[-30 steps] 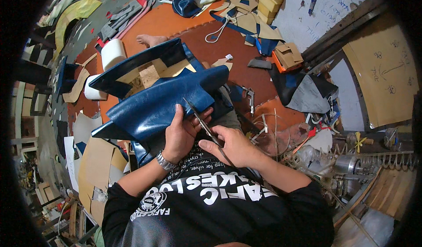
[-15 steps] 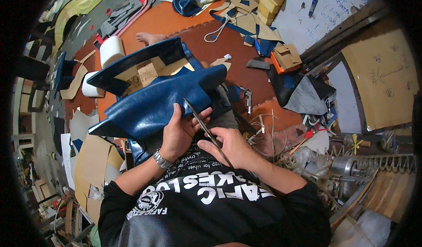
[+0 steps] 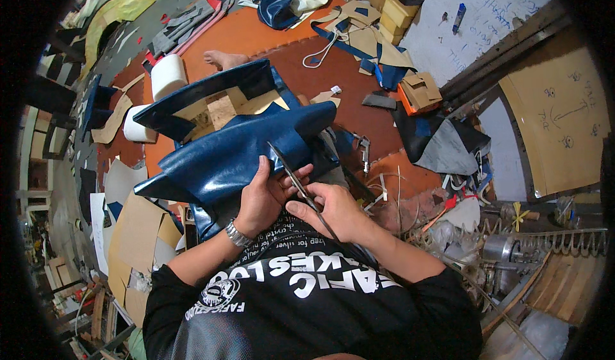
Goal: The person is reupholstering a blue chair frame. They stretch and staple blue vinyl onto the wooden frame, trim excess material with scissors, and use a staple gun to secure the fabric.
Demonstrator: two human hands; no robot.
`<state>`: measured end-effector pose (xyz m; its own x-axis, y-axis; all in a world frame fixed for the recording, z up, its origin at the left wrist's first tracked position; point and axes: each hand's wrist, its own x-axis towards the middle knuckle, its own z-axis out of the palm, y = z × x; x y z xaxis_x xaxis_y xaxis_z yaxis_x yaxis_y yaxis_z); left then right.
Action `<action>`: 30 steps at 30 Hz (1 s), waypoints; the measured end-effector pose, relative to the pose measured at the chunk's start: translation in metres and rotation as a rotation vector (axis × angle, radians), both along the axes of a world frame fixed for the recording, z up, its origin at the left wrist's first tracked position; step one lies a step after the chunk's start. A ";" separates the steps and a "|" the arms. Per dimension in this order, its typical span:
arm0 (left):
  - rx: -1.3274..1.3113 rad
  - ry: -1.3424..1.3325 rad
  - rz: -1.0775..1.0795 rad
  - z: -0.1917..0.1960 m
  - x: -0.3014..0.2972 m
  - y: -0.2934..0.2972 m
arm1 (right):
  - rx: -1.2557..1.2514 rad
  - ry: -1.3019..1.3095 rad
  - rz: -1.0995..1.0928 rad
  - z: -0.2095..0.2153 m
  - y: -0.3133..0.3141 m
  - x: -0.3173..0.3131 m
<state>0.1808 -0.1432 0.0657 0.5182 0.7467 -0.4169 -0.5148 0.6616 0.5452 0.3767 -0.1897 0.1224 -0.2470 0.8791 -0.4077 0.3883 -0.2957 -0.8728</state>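
Note:
A glossy dark blue leather-like piece (image 3: 218, 155) with folded walls and a tan inner side lies across my lap, its hollow facing away from me. My right hand (image 3: 334, 211) is closed around a long, slender dark metal tool (image 3: 295, 178), whose pointed tip reaches over the blue surface. The kind of tool cannot be made out for sure. My left hand (image 3: 266, 192), with a metal watch (image 3: 238, 233) on its wrist, is at the near edge of the blue piece. Its thumb is raised and its fingers are apart, with the tool passing across them.
Two white rolls (image 3: 168, 78) stand left of the blue piece. Beyond it are a bare foot (image 3: 225, 59) and tan and blue cut pieces (image 3: 365, 33). At right lie an air blow gun (image 3: 365, 153), an orange box (image 3: 418, 96) and a coiled hose (image 3: 564, 239).
The whole scene has shifted slightly right and down in the picture. My hands, the tool and the blue piece keep nearly the same places relative to each other.

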 end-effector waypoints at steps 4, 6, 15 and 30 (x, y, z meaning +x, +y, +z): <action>0.020 0.072 0.017 -0.001 0.000 0.000 | 0.024 0.003 0.012 -0.002 0.000 -0.002; 0.006 0.049 0.024 0.000 0.000 -0.001 | 0.028 0.018 0.012 -0.001 0.000 -0.002; 0.028 0.057 0.057 0.001 -0.001 -0.001 | 0.016 -0.016 0.044 -0.011 0.002 -0.003; -0.081 0.287 0.100 0.029 -0.084 -0.018 | 0.091 -0.013 0.766 -0.012 0.080 0.099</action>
<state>0.0963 -0.1611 0.0943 0.2966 0.7465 -0.5956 -0.4125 0.6627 0.6251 0.4757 -0.1100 0.1105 -0.7956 0.4952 -0.3489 0.4663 0.1329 -0.8746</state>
